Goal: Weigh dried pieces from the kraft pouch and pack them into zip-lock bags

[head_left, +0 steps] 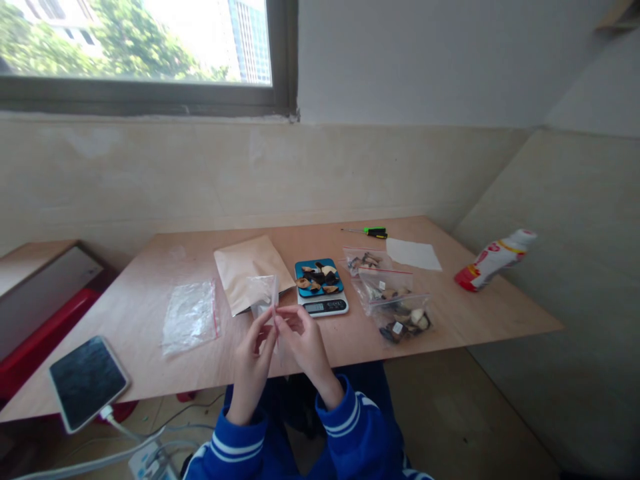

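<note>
Pale wooden worktop [130, 333] stretches beneath a window [140, 47] at upper left. Working left to right, a tablet [87, 383] sits at lower left with a cable plugged in, then a flat clear zip bag [190, 319] and a kraft paper pouch [250, 270]. At lower centre, my left hand [253, 367] and right hand [303, 347] meet, my fingers [283, 320] pinching a small clear plastic bag [263, 293] just in front of the pouch. Right of them come a digital scale [323, 307] holding dried slices [317, 279], two zip bags of dried pieces [393, 300], a green-handled screwdriver [373, 232], a white paper sheet [413, 253], and a red-and-white bottle [493, 260] lying at the right.
</note>
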### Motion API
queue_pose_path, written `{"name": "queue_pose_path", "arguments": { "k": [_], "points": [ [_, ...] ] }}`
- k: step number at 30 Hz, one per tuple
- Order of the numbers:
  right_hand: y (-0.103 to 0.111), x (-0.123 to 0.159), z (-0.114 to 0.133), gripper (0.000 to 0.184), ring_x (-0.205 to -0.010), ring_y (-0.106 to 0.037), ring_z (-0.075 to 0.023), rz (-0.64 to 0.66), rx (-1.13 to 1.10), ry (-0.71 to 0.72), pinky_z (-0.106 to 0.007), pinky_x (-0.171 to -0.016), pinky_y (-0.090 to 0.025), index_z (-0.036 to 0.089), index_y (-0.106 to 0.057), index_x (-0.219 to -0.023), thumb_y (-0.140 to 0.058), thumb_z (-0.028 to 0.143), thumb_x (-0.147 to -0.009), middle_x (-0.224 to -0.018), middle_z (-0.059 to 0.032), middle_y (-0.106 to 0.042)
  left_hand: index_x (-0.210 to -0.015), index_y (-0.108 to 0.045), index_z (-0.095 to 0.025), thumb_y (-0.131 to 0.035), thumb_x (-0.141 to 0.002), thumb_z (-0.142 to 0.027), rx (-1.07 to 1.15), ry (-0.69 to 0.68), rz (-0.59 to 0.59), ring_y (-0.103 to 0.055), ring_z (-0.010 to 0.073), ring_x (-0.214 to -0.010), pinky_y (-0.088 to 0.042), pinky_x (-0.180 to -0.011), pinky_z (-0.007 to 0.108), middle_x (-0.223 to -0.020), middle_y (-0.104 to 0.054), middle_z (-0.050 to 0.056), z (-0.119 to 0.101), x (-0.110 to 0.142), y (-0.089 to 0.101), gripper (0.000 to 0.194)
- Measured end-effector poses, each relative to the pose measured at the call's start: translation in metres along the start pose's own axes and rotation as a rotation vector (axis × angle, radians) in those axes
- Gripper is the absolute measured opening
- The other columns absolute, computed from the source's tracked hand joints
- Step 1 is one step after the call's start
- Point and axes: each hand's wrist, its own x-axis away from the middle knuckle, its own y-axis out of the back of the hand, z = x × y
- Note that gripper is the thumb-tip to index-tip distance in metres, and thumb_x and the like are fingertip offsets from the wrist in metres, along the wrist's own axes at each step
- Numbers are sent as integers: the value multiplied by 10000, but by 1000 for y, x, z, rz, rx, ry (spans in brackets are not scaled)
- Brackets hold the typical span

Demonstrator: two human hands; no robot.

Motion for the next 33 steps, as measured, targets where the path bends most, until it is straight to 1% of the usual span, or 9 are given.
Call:
{"name": "queue_pose_path", "arguments": {
  "k": [4, 8, 15, 18, 21, 23, 26, 29, 33],
  "points": [
    [-1, 4, 1, 244, -806, -668, -168, 48, -51, -31, -284, -731, -536, 175, -621, -930, -624, 390, -816, -878, -48, -690, -1201, -573, -247, -563, -849, -385, -92, -66, -59, -649, 174, -800, -540, -728, 315, -1075, -667, 68, 3, 2, 5, 379],
    [-2, 6, 1, 238, -783, -675, -187, 102, -70, -62, -295, -723, -528, 168, -625, -831, -618, 406, -818, -797, -43, -690, -1091, -630, -241, -601, -830, -370, -192, -119, -156, -592, 148, -721, -504, -706, 294, -874, -661, 20, 8, 6, 10, 293],
    [0, 7, -5, 291, -684, -642, -171, 144, 9, -73, -284, -668, -505, 172, -614, -738, -632, 456, -799, -702, -20, -646, -867, -665, -221, -602, -832, -345, -315, -221, -253, -563, 159, -775, -445, -749, 288, -787, -656, -2, 10, 11, 13, 144],
    [15, -5, -9, 271, -726, -616, -170, 148, 254, 50, -293, -708, -489, 185, -623, -751, -555, 420, -868, -721, -24, -640, -822, -633, -204, -582, -836, -353, -391, -190, -386, -553, 183, -817, -428, -787, 313, -777, -637, 12, 5, 9, 22, 158],
    [45, -30, -16, 171, -886, -569, -215, -38, 761, 241, -363, -844, -441, 191, -638, -832, -533, 312, -891, -864, -62, -631, -819, -603, -193, -533, -841, -356, -481, -111, -485, -550, 204, -856, -409, -816, 336, -815, -619, 33, 0, 1, 40, 179],
    [66, -50, -21, 126, -959, -523, -253, -95, 1116, 288, -394, -859, -414, 188, -641, -928, -542, 247, -878, -971, -101, -594, -798, -572, -195, -458, -848, -303, -524, -83, -436, -558, 197, -808, -403, -796, 327, -777, -604, 27, -2, -8, 55, 166],
    [88, -73, -23, 135, -955, -493, -271, -44, 1439, 307, -392, -818, -393, 189, -633, -967, -585, 236, -850, -1009, -118, -559, -839, -536, -216, -348, -834, -177, -636, 97, -282, -511, 159, -564, -368, -638, 273, -547, -483, -35, -3, -27, 71, 192],
    [94, -83, -20, 126, -953, -479, -260, 23, 1556, 352, -377, -810, -364, 193, -624, -956, -604, 244, -842, -1022, -109, -551, -942, -537, -231, -351, -882, -272, -778, 234, -44, -541, 172, -536, -304, -548, 253, -527, -490, -37, -1, -46, 75, 200],
    [93, -84, -12, 105, -960, -477, -245, 90, 1575, 406, -361, -807, -334, 196, -630, -945, -593, 227, -852, -1023, -98, -569, -1171, -479, -224, -383, -887, -515, -961, 193, 83, -654, 238, -706, -350, -564, 257, -698, -634, 19, 8, -65, 65, 418]
  ]
}}
